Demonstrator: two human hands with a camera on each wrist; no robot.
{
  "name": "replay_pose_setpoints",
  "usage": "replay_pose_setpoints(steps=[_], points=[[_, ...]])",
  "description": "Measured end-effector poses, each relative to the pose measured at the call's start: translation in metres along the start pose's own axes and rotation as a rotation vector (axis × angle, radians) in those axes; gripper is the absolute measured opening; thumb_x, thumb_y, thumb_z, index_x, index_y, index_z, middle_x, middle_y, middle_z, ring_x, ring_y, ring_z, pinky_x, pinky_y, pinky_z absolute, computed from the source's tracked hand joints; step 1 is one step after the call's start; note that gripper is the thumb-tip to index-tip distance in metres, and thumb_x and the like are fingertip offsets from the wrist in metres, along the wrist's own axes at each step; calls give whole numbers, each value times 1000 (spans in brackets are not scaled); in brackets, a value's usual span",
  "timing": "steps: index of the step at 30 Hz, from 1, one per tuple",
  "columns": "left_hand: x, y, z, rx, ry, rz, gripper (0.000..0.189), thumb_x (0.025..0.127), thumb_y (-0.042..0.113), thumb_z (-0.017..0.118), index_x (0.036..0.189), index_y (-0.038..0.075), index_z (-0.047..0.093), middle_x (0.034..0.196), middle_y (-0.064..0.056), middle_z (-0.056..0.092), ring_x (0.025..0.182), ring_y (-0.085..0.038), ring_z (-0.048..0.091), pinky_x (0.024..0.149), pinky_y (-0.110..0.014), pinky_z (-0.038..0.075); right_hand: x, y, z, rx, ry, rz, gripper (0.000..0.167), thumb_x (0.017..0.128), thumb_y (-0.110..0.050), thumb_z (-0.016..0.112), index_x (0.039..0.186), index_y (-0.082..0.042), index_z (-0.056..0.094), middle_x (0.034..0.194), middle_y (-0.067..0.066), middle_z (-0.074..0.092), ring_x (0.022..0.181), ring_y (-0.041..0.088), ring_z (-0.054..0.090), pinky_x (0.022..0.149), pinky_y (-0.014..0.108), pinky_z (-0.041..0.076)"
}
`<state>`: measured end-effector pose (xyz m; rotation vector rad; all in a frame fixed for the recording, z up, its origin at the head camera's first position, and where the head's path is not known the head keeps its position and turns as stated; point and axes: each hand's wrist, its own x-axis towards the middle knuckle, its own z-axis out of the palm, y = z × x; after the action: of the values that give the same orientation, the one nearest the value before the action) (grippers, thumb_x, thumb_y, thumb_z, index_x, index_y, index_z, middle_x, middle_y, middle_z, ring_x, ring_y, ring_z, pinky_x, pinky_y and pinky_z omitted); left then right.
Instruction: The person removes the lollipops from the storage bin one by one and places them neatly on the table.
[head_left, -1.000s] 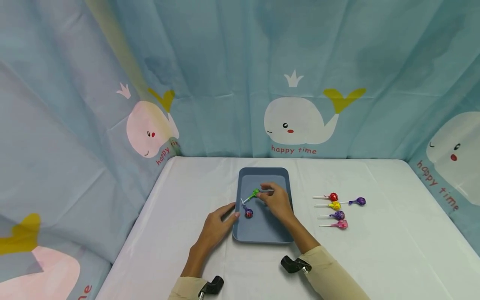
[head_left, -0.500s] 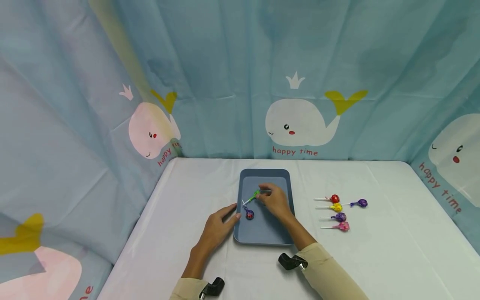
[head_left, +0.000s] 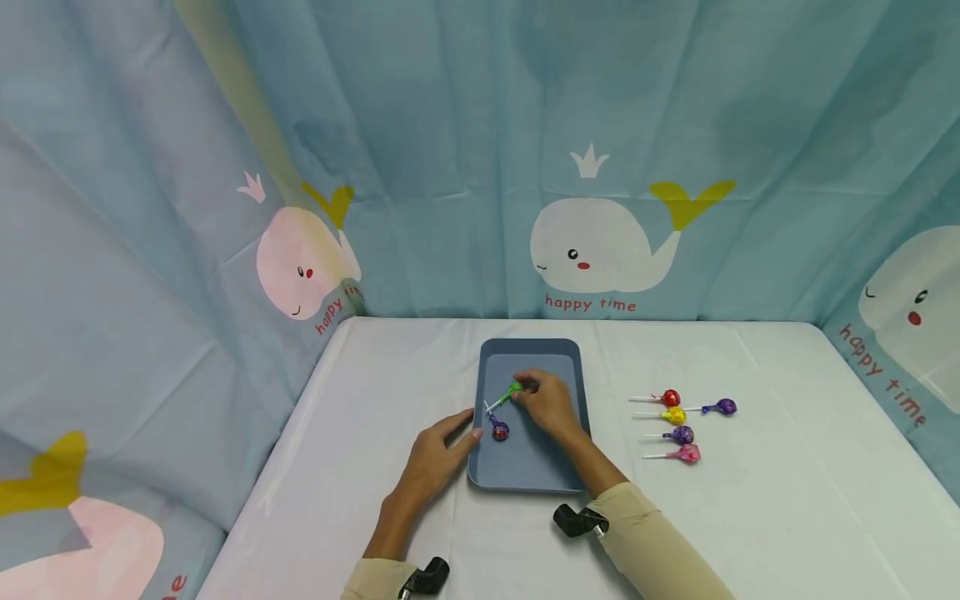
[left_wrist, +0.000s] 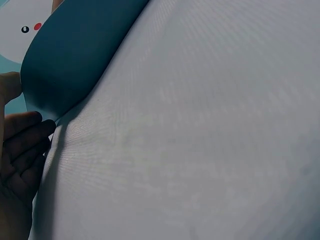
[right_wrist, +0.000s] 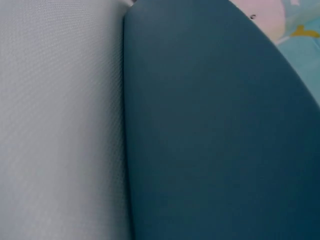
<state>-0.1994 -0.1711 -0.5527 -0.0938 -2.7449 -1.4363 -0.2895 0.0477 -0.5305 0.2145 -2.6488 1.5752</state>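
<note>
In the head view a blue-grey tray (head_left: 528, 475) lies on the white cloth. My left hand (head_left: 432, 457) is at its left side, thumb at the rim and fingers against the outer wall. In the left wrist view the fingers of this left hand (left_wrist: 22, 155) are nearly straight. My right hand (head_left: 549, 404) reaches over the tray, pinching a green lollipop (head_left: 506, 394) near its wrapped head, which the fingertips partly cover. Its white stick points to the tray's left rim. A purple-and-red lollipop (head_left: 500, 430) lies just below, with the two sticks close together. The right wrist view shows only the tray's outer wall (right_wrist: 210, 120).
Right of the tray lie several lollipops: a red one (head_left: 670, 398), a yellow one (head_left: 675, 416), a purple one (head_left: 682, 435), a pink one (head_left: 687, 454) and another purple one (head_left: 726, 407). A whale-printed curtain (head_left: 465, 242) hangs behind the table.
My right fingers have drawn closer together at the green lollipop, and the right sleeve has shifted slightly left. The left hand stays at the tray's side.
</note>
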Motion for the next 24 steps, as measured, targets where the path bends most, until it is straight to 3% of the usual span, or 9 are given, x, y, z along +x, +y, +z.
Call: replay_pose_setpoints(steps=[13, 24], points=[[0, 1, -1, -2, 1, 6, 59, 100, 57, 69, 149, 25, 64, 153, -1, 61, 148, -31, 51, 126, -54, 38, -3, 0, 0, -1, 27, 9, 29, 89, -2, 82, 118, -2, 78, 115, 15, 78, 90, 23, 71, 75, 37, 58], [0, 1, -1, 6, 1, 3, 58, 99, 56, 69, 149, 25, 64, 152, -1, 62, 147, -31, 52, 126, -53, 39, -10, 0, -4, 51, 42, 9, 28, 92, -6, 81, 119, -2, 78, 113, 13, 78, 100, 27, 73, 84, 44, 62]])
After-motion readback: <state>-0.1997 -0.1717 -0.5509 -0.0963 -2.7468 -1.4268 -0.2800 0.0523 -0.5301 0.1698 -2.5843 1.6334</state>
